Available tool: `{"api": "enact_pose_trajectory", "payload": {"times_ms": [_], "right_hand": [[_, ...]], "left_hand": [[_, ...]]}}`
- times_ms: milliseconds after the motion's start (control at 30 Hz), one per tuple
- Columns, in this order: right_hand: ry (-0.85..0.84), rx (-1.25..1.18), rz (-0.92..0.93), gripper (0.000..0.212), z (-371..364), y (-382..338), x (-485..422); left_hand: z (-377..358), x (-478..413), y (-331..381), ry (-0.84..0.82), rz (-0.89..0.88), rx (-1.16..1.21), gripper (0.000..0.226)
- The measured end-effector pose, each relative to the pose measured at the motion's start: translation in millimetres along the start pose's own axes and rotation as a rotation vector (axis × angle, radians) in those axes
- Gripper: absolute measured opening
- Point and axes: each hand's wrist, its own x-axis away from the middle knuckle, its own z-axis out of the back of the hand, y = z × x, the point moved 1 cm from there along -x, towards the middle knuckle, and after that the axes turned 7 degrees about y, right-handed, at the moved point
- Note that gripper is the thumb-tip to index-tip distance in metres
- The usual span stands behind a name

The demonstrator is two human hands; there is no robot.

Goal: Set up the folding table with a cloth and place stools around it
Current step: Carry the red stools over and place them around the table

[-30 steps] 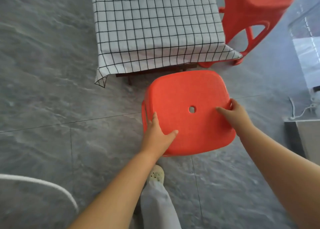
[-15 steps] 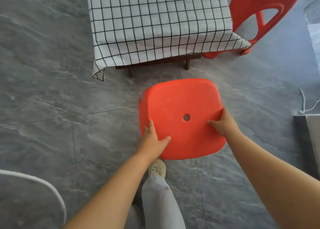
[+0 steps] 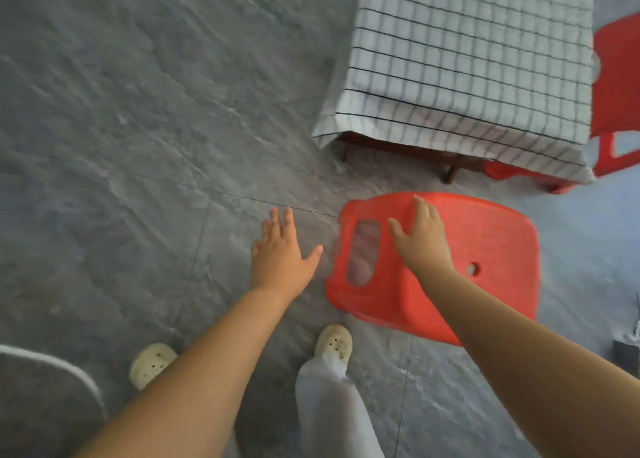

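The square red plastic stool (image 3: 485,249) stands on the grey tile floor (image 3: 121,146) just before the black-gridded white cloth (image 3: 467,59) over our table, our right hand (image 3: 424,237) and left hand (image 3: 280,255) both spread, gripping nothing.
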Motion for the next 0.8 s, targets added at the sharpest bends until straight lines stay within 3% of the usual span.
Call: {"api": "enact_pose_trajectory", "payload": {"times_ms": [167,600,800], "right_hand": [[-0.139,0.029,0.106,0.066,-65.8,-129.3,49.9],[-0.491,0.200,0.441,0.069,-307.7,-499.7,272.1],[-0.624,0.271,0.702,0.069,-397.9,-626.1,382.8]], "left_hand": [[59.2,6.5,-137.0,0.048,0.137,0.024,0.085],[235.5,119.5,-583.2,0.270,0.610,0.105,0.085],[266.0,188.2,-713.3,0.372,0.832,0.164,0.086]]}}
